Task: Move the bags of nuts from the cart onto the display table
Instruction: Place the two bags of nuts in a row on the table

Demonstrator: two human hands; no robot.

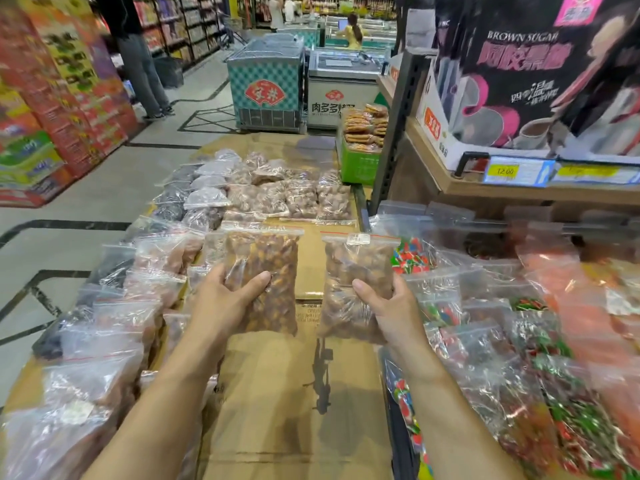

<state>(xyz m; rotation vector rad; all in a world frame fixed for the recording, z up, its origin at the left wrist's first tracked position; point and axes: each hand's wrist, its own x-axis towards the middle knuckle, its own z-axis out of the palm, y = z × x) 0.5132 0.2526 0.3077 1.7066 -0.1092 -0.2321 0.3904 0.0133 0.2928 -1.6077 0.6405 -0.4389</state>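
Mid-task, judged: left hand and right hand, fingers curled, grip the darker nut bag and the paler nut bag above the display table at frame centre; laid bags fill upper centre, these two not yet placed.

Far end of aisle: a teal chest freezer beside a white freezer. Near them, a green crate heaped with packed biscuits. Right: a wooden shelf bearing brown-sugar boxes over a yellow price tag. Left: stacked red cartons.
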